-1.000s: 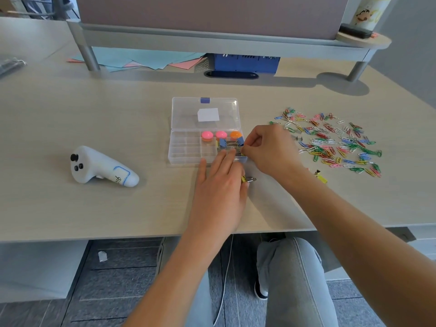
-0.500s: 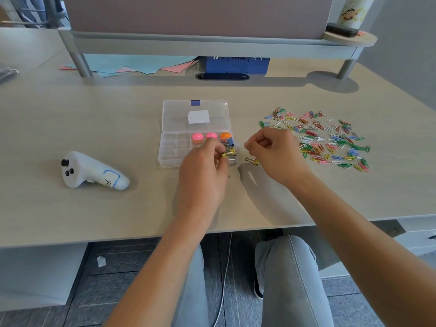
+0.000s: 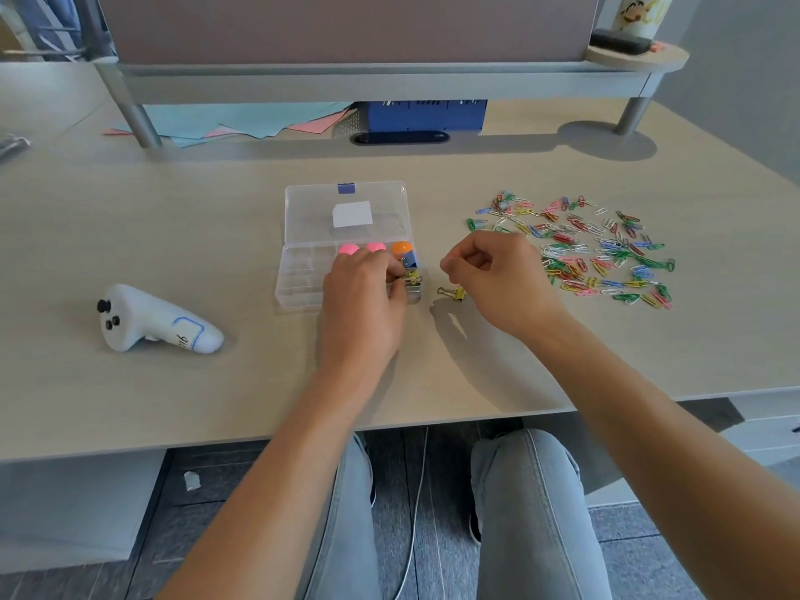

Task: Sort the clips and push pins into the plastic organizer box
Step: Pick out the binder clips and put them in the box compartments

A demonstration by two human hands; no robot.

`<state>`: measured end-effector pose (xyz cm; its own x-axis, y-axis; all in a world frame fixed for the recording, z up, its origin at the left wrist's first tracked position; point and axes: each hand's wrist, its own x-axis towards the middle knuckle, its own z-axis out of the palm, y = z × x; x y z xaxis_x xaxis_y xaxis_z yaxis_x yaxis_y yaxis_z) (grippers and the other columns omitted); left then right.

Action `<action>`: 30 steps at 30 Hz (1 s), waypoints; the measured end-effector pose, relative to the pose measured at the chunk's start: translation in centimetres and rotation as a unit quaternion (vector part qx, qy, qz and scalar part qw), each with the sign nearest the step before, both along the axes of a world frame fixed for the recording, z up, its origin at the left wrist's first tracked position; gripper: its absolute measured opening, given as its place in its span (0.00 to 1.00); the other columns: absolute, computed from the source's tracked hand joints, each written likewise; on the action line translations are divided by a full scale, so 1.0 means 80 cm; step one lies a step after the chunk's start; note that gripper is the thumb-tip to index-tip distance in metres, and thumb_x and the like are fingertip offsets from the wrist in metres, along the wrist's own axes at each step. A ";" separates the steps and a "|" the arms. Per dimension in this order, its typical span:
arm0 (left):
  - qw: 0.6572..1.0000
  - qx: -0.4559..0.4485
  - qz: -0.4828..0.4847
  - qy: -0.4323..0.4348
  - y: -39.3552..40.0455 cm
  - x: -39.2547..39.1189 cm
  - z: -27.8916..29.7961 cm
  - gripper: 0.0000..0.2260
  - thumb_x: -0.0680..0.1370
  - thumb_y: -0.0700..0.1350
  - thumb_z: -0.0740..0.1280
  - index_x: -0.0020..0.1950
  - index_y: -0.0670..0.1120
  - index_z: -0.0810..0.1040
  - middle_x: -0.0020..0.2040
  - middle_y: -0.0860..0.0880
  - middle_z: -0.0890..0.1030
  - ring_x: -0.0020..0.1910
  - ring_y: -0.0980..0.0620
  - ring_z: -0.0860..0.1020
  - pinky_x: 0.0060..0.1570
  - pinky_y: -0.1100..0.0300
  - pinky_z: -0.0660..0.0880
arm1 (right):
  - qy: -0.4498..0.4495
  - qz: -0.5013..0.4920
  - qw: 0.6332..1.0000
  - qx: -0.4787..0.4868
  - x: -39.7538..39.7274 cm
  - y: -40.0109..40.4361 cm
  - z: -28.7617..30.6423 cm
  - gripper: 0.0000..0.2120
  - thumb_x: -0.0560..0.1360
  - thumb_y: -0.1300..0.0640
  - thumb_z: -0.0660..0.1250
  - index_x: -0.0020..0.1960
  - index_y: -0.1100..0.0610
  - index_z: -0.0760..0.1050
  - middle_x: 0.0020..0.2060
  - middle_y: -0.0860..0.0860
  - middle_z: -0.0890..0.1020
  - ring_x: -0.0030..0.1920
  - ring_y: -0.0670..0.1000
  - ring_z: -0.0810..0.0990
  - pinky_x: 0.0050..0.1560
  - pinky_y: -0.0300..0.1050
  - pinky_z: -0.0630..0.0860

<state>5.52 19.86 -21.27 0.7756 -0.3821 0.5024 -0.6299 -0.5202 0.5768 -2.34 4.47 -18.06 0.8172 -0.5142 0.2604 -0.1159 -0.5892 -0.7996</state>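
The clear plastic organizer box (image 3: 303, 275) lies open at mid-desk, its lid (image 3: 346, 210) folded back. Two pink push pins (image 3: 348, 249) and an orange one (image 3: 401, 247) sit in its back row, beside a blue binder clip (image 3: 411, 258). My left hand (image 3: 363, 309) reaches over the box's right end and pinches a yellow binder clip (image 3: 412, 278) in a compartment there. My right hand (image 3: 493, 275) hovers to the right of the box with its fingers curled, and I see nothing in it. Another yellow binder clip (image 3: 452, 291) lies on the desk just under its thumb.
A wide scatter of coloured paper clips (image 3: 597, 249) covers the desk to the right. A white handheld controller (image 3: 151, 322) lies at the left. At the back stand a raised shelf's legs (image 3: 138, 119), coloured paper sheets (image 3: 242, 121) and a blue box (image 3: 426, 114).
My left hand rose from the desk in front of the box and carried a yellow binder clip to the box's right end. My right hand drew back from the box to the right.
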 end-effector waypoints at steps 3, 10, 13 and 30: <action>1.000 -0.003 -0.002 -0.002 -0.001 0.000 0.001 0.05 0.73 0.35 0.70 0.45 0.44 0.83 0.46 0.49 0.83 0.50 0.44 0.77 0.48 0.49 0.74 | -0.001 -0.001 1.000 0.001 0.000 -0.001 0.000 0.04 0.76 0.56 0.71 0.43 0.55 0.82 0.34 0.53 0.84 0.38 0.54 0.81 0.43 0.53 0.80; 0.998 0.043 -0.012 -0.045 0.000 0.001 0.000 0.08 0.73 0.35 0.69 0.47 0.44 0.84 0.48 0.45 0.83 0.51 0.39 0.76 0.48 0.44 0.75 | 0.001 -0.010 1.000 -0.022 -0.006 -0.008 0.005 0.05 0.76 0.56 0.70 0.43 0.55 0.82 0.34 0.51 0.84 0.37 0.53 0.81 0.42 0.52 0.79; 0.998 0.048 -0.012 -0.043 -0.001 0.004 -0.001 0.07 0.73 0.35 0.69 0.46 0.45 0.84 0.48 0.45 0.83 0.51 0.39 0.76 0.48 0.44 0.76 | 0.005 -0.011 1.000 -0.027 -0.008 -0.009 0.007 0.05 0.76 0.56 0.70 0.43 0.55 0.82 0.34 0.52 0.84 0.37 0.53 0.81 0.42 0.52 0.79; 0.986 0.126 0.045 -0.099 -0.003 -0.037 0.004 0.17 0.73 0.41 0.69 0.62 0.47 0.80 0.58 0.47 0.76 0.60 0.43 0.73 0.53 0.48 0.69 | 0.047 -0.047 0.987 -0.149 -0.043 -0.020 0.001 0.08 0.75 0.60 0.67 0.50 0.52 0.83 0.40 0.46 0.80 0.43 0.48 0.78 0.42 0.43 0.73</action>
